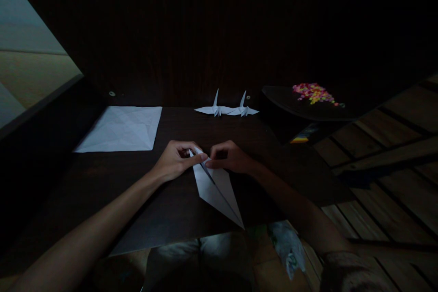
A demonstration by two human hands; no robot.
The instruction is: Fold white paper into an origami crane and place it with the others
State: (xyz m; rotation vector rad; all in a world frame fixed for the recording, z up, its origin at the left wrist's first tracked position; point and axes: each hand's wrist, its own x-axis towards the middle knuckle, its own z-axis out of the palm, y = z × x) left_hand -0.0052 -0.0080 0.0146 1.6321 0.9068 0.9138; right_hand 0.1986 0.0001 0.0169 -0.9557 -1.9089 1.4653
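White folded paper (219,194) is positioned over the front part of a dark tabletop (147,219), its upper end between the two hands and its long lower point directed toward the front edge. One crease line runs lengthwise, opening into a dark slit near the upper end. Whether the lower point contacts the tabletop cannot be determined. The left hand (175,160) grips the upper end, thumb laid across the near face and bent fingers behind. The right hand (233,157) pinches the same end, thumb and index finger set narrow, just beside the left thumb. Behind the hands, two paper cranes (244,111) stand side by side near the dark back panel (191,45), wings meeting or overlapping. A creased white sheet (123,127) lies flat at the far left. At the far right, a black stand (280,100) carries a loose pile of small multicoloured pieces (313,93); their type is indistinct.
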